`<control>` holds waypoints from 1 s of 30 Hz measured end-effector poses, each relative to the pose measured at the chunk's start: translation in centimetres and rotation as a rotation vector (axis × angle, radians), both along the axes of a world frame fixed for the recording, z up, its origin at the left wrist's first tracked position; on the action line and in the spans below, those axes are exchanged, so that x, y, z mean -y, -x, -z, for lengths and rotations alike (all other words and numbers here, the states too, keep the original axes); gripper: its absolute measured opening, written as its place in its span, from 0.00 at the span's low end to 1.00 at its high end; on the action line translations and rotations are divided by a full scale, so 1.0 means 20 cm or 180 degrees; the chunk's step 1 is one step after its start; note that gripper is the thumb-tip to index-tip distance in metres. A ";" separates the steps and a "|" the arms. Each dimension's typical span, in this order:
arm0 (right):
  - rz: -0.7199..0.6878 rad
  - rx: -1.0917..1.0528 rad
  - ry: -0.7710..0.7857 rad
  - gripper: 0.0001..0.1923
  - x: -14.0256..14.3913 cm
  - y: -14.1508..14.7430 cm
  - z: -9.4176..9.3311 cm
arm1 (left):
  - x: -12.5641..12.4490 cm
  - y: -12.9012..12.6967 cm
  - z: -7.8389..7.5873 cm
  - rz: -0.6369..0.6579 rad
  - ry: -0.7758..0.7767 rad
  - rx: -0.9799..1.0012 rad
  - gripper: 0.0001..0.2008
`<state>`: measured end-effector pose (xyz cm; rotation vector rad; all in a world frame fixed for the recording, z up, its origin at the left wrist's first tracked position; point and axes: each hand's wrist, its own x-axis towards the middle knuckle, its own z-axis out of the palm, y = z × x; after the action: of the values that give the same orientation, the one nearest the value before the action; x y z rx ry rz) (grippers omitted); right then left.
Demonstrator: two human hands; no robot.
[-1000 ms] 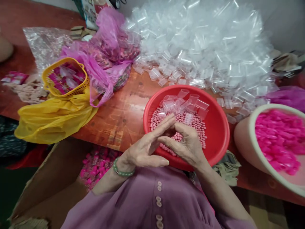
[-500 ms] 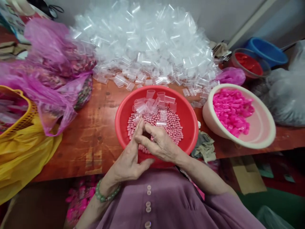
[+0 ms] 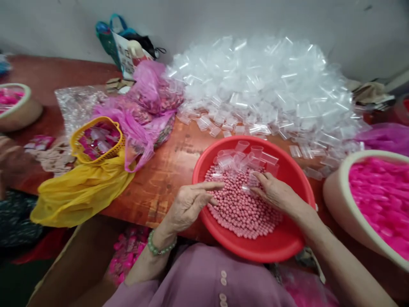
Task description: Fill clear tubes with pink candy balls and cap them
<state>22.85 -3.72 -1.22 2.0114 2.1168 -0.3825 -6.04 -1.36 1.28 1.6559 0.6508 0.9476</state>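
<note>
In front of me a red basin holds a bed of pink beads with several clear plastic tubes heaped at its far side. My right hand reaches in from the right, thumb and fingers closed around one clear plastic tube lying on the beads. Over the basin's left rim, my left hand has its index finger stretched out and the others loosely bent. I see nothing held in it. A green bead bracelet circles the left wrist.
Behind the basin rises a big pile of clear tubes. A cream tub of bright pink pieces stands to the right. Leftward are purple plastic bags, a yellow basket and a yellow bag. Another person's hand shows at far left.
My hands, together over the beads before, are now apart. The right is at a tube among the beads, the left at the left rim. The view has swung left.
</note>
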 end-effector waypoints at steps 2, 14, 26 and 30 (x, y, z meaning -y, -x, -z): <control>0.0007 0.0020 0.0204 0.25 -0.03 0.01 0.01 | -0.05 0.05 0.01 -0.0392 0.0035 -0.0020 0.15; 0.0528 0.0020 0.0229 0.24 -0.17 0.07 -0.01 | -0.35 -0.15 0.08 -0.0204 -0.2049 -0.1364 0.16; 0.0343 -0.0920 0.0160 0.11 -0.19 0.00 0.03 | -0.34 -0.28 0.18 -0.0111 -0.1943 -0.1454 0.12; 0.0620 -0.1116 -0.0395 0.10 -0.16 -0.05 0.05 | -0.37 -0.28 0.16 -0.0007 -0.1608 -0.1357 0.13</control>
<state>23.92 -0.45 -2.23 2.3813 2.1869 -0.6976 -0.34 5.94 -1.96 2.3450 0.7317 0.8035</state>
